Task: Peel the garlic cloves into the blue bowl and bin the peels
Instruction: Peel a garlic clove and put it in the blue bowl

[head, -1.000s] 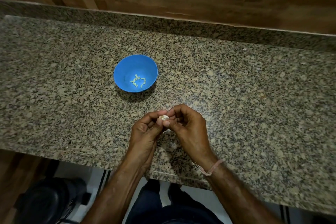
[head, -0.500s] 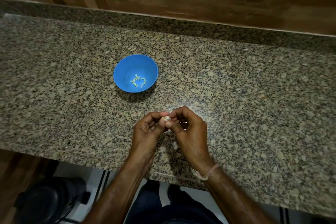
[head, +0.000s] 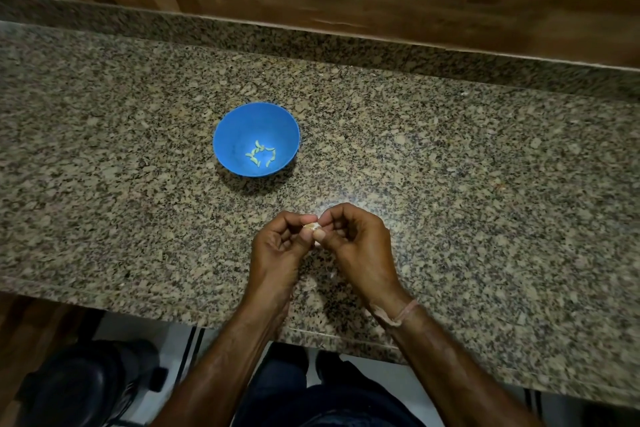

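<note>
Blue bowl point(head: 235, 128): seven-odd peeled cloves point(head: 255, 159) (pale); left hand point(head: 277, 244), right hand point(head: 360, 246) pinch one clove point(head: 311, 226).

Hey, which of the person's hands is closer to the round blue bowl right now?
Left. The left hand is on the near side of the round blue bowl, slightly to its right; the right hand is farther right. Both pinch one pale garlic clove.
</note>
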The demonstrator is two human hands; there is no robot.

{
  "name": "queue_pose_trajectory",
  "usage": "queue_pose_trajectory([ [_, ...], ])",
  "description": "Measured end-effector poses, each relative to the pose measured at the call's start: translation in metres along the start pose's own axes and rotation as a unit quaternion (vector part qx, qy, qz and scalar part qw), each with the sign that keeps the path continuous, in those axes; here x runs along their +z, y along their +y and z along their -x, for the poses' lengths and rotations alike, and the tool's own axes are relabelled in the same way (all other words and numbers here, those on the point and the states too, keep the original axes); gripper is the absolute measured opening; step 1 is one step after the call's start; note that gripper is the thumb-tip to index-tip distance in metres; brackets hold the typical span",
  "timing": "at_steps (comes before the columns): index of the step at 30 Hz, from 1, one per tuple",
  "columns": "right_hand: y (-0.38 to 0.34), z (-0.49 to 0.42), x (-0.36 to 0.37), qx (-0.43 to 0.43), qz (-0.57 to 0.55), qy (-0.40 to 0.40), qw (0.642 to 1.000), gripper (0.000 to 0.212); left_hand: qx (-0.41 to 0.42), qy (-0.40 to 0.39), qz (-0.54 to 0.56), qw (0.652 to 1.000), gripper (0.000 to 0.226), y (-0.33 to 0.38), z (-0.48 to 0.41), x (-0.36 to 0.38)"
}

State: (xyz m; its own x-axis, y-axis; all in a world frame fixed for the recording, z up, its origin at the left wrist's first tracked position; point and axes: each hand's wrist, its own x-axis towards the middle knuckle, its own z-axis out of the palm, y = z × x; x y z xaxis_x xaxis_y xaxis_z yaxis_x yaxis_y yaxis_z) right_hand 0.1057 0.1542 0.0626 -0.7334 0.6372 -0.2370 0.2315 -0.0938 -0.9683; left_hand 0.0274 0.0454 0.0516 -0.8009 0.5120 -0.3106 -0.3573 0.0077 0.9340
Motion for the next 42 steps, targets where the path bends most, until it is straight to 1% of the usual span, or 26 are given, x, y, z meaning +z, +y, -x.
queue_pose_trajectory([
  [5,0.010,-0.006,0.015,0.024,0.027,0.024,0.999,0.011,-0.005,-0.014,-0.037,0.999,0.010,-0.006,-0.012,-0.012],
  [9,0.017,-0.006,0.032,-0.003,0.058,0.067,0.996,0.011,-0.031,0.001,-0.036,0.999,0.011,-0.014,-0.021,-0.020],
  [11,0.019,-0.006,0.039,-0.004,0.061,0.070,0.996,0.014,-0.052,-0.003,-0.036,0.998,0.010,-0.019,-0.026,-0.027],
  [13,0.025,-0.007,0.042,-0.004,0.077,0.078,0.994,0.016,-0.056,-0.001,-0.074,0.996,0.008,-0.024,-0.030,-0.033],
  [14,0.030,-0.007,0.042,-0.006,0.091,0.090,0.992,0.017,-0.039,0.004,-0.122,0.992,0.009,-0.027,-0.034,-0.035],
  [15,0.037,-0.007,0.041,-0.007,0.107,0.101,0.989,0.017,-0.009,0.007,-0.187,0.982,0.012,-0.031,-0.040,-0.039],
  [17,0.049,-0.006,0.033,-0.009,0.141,0.109,0.984,0.017,0.055,0.010,-0.309,0.949,0.014,-0.035,-0.050,-0.042],
  [19,0.061,-0.003,0.023,0.009,0.154,0.100,0.983,0.017,0.108,0.003,-0.388,0.915,0.016,-0.038,-0.060,-0.044],
  [21,0.068,-0.001,0.016,0.042,0.150,0.093,0.983,0.015,0.129,-0.010,-0.432,0.892,0.023,-0.041,-0.068,-0.046],
  [24,0.072,0.000,0.013,0.068,0.140,0.108,0.982,0.011,0.147,-0.030,-0.449,0.881,0.037,-0.046,-0.065,-0.051],
  [27,0.071,0.000,0.016,0.072,0.147,0.116,0.980,0.013,0.163,-0.001,-0.465,0.870,0.046,-0.056,-0.043,-0.060],
  [29,0.073,0.001,0.020,0.071,0.178,0.115,0.975,0.017,0.152,0.013,-0.469,0.870,0.040,-0.065,-0.028,-0.067],
  [32,0.076,0.003,0.025,0.054,0.241,0.115,0.962,0.018,0.146,-0.018,-0.481,0.864,0.030,-0.074,-0.022,-0.075],
  [36,0.079,0.008,0.031,0.026,0.304,0.119,0.945,0.019,0.130,-0.034,-0.482,0.866,0.029,-0.071,-0.025,-0.077],
  [38,0.080,0.010,0.031,0.034,0.284,0.122,0.950,0.019,0.136,-0.038,-0.481,0.865,0.029,-0.071,-0.024,-0.078],
  [42,0.080,0.006,0.026,0.054,0.258,0.113,0.958,0.016,0.151,-0.039,-0.506,0.848,0.028,-0.073,-0.023,-0.079],
])
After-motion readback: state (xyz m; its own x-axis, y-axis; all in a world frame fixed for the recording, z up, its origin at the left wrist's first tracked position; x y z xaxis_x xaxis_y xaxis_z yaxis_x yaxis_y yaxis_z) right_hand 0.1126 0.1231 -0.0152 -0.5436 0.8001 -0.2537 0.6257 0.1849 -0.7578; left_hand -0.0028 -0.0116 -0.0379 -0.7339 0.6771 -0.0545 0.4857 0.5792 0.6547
